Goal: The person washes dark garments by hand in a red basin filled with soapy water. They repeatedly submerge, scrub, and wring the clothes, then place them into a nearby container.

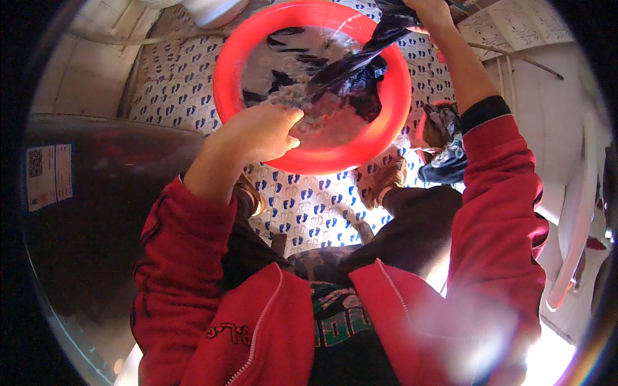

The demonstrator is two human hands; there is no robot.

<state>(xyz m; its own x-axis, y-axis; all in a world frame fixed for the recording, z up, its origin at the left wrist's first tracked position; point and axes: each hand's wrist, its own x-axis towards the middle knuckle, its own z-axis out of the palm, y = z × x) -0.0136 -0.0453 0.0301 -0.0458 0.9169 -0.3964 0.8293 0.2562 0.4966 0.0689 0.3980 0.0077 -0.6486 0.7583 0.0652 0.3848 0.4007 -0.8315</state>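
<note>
A red plastic basin (224,96) full of sudsy grey water (302,96) stands on the floor in front of me. Dark wet clothing lies in it, some bunched at the right side. From the water a twisted dark wet garment (367,61) stretches up to the right. My right hand (430,11), at the top edge of the picture, is closed around its upper end. Over the basin's near left rim, my left hand (267,132) is loosely curled, thumb and forefinger apart, with nothing visible in it. Its other fingers are partly hidden.
Footprint-patterned flooring (309,215) spreads under the basin and my feet. A large dark appliance-like panel (109,212) with a label rises at my left. More clothing (444,161) sits in a heap right of the basin. A pale curved container (215,9) is at the back.
</note>
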